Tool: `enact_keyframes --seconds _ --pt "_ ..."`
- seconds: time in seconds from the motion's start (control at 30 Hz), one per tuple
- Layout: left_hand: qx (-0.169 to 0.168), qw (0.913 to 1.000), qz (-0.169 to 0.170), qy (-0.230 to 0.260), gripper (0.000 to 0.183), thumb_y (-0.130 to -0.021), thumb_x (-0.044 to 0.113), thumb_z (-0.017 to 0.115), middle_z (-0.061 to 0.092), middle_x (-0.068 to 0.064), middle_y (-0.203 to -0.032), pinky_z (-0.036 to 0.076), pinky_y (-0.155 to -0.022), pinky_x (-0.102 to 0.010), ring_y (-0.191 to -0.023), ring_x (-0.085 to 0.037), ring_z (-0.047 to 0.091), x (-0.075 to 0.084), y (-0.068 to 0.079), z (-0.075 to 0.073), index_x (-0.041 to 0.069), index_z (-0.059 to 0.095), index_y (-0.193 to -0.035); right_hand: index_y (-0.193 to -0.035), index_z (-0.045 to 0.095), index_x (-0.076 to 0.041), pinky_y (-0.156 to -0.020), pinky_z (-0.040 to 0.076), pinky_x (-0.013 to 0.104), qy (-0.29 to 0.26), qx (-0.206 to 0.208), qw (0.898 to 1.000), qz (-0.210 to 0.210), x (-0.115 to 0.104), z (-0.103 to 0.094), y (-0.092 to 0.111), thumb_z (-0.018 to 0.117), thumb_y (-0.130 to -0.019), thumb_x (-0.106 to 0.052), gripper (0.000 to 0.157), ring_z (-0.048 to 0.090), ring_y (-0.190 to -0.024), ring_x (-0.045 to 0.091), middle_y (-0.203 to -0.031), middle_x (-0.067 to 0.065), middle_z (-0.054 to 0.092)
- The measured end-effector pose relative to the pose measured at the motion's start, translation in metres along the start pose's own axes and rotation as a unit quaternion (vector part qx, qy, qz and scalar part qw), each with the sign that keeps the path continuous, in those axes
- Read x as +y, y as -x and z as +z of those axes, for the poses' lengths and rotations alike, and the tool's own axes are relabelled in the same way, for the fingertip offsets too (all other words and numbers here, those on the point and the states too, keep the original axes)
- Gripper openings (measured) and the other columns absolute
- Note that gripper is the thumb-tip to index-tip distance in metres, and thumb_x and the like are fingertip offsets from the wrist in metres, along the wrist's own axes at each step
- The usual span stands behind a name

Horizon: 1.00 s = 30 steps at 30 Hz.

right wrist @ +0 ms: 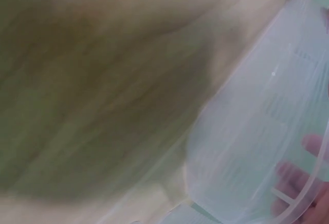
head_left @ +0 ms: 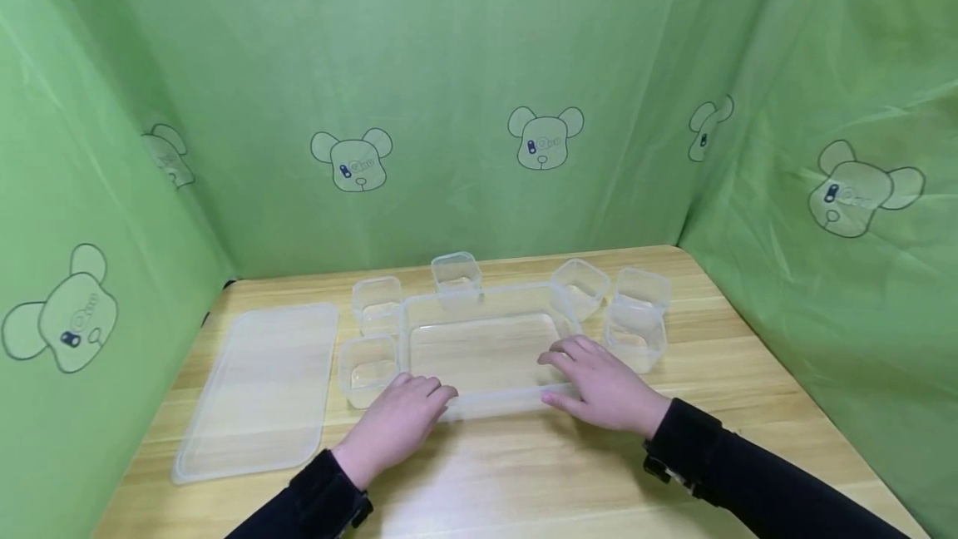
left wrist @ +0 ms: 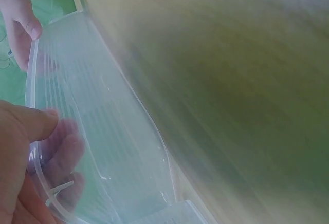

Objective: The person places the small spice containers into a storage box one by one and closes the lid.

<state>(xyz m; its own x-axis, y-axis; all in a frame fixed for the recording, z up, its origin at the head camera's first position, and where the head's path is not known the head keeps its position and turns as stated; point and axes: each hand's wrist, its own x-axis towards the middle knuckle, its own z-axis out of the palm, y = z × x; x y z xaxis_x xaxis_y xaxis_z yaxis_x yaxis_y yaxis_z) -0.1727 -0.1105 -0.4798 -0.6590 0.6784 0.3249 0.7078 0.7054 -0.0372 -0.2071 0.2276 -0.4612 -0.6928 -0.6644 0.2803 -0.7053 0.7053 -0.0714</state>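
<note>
In the head view, a large clear rectangular plastic box (head_left: 497, 404) is sitting on a pale wood-grain table (head_left: 516, 481), its open top facing up and its long axis running left to right, across the person's front. Its walls are looking colourless and see-through, with a frosted rim and rounded corners. The left hand (head_left: 397, 422) is holding the near wall at its left end, and the right hand (head_left: 606, 389) is holding it towards its right end. Six small clear square plastic cups (head_left: 636, 339) are standing around the box; a flat translucent rectangular lid (head_left: 258, 393) is lying to the left.

In the left wrist view, the thumb is pressing outside the rim, the fingers showing through the plastic inside; faint parallel lines are crossing the wall.

In the right wrist view, blurred fingertips are showing through the milky wall beside a short pale strip (right wrist: 284, 196).
</note>
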Motion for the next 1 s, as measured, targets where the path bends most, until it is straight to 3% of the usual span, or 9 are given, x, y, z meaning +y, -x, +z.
enact_keyframes --seconds 0.27,0.53,1.0 --pt "-0.007 0.9998 -0.009 0.014 0.016 -0.096 0.021 0.066 0.067 0.005 -0.099 0.046 -0.080 -0.028 -0.090 -0.012 0.063 -0.0011 0.0003 -0.0012 0.016 0.064 -0.112 -0.110 0.067 -0.015 -0.093 0.049 0.041 -0.016 0.008 1.000 -0.018 0.0003 -0.0014 0.0022 0.072 -0.092 -0.035 0.027 0.058 -0.103 0.016 -0.104 -0.006 0.061" --pt "-0.001 0.9999 -0.005 0.014 0.020 -0.094 0.018 0.069 0.067 0.005 -0.100 0.046 -0.080 -0.029 -0.090 -0.012 0.063 -0.0023 0.0009 0.0003 0.016 0.064 -0.113 -0.100 0.068 -0.016 -0.085 0.051 0.037 -0.024 0.013 0.999 -0.038 0.0016 -0.0019 0.0054 0.073 -0.090 -0.024 0.014 0.057 -0.091 0.010 -0.094 -0.009 0.061" --pt "-0.023 0.9996 0.006 0.012 0.021 -0.093 0.015 0.069 0.068 0.002 -0.102 0.052 -0.081 -0.030 -0.093 -0.014 0.065 -0.0031 -0.0003 -0.0017 0.014 0.063 -0.113 -0.089 0.061 -0.021 -0.079 0.049 0.034 -0.030 0.026 0.998 -0.055 0.0036 -0.0010 0.0074 0.075 -0.089 -0.018 0.014 0.051 -0.079 0.005 -0.084 -0.014 0.055"
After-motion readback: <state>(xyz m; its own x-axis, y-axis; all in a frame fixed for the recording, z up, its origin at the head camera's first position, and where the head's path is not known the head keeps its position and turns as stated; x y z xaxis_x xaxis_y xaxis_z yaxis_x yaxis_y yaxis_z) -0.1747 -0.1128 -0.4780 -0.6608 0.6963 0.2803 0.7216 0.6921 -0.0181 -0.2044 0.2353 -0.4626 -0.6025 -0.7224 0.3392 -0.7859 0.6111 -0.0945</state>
